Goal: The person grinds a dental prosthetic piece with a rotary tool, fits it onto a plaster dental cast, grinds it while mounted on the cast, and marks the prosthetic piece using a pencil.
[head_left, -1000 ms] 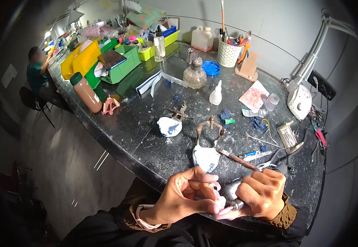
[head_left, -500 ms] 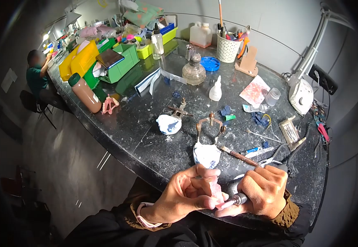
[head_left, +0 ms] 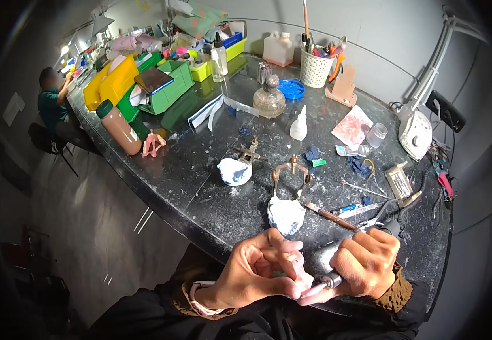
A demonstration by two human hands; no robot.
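My left hand (head_left: 254,267) pinches a small pink acrylic denture piece (head_left: 299,271) between thumb and fingers, which partly hide it. Wrapped around a rotary handpiece (head_left: 333,279), my right hand (head_left: 365,262) points its metal tip at the pink piece. The tip is very near or touching it; I cannot tell which. Just beyond my hands lies a brass articulator frame (head_left: 293,168) with white plaster (head_left: 286,216) at its near end. Another plaster-covered articulator part (head_left: 234,171) rests to its left. A brown-handled tool (head_left: 332,217) lies close above my right hand.
A brown bottle (head_left: 119,127) and a pink denture frame (head_left: 153,144) stand near the left bench edge. Green bins (head_left: 169,85), a glass burner (head_left: 269,97), a white dropper bottle (head_left: 298,124) and a tool cup (head_left: 315,67) are farther back. A person (head_left: 53,105) sits far left.
The view has shifted slightly, so the bench things appear a little lower and to the right. My hands keep their holds; the handpiece and pink piece have turned only slightly.
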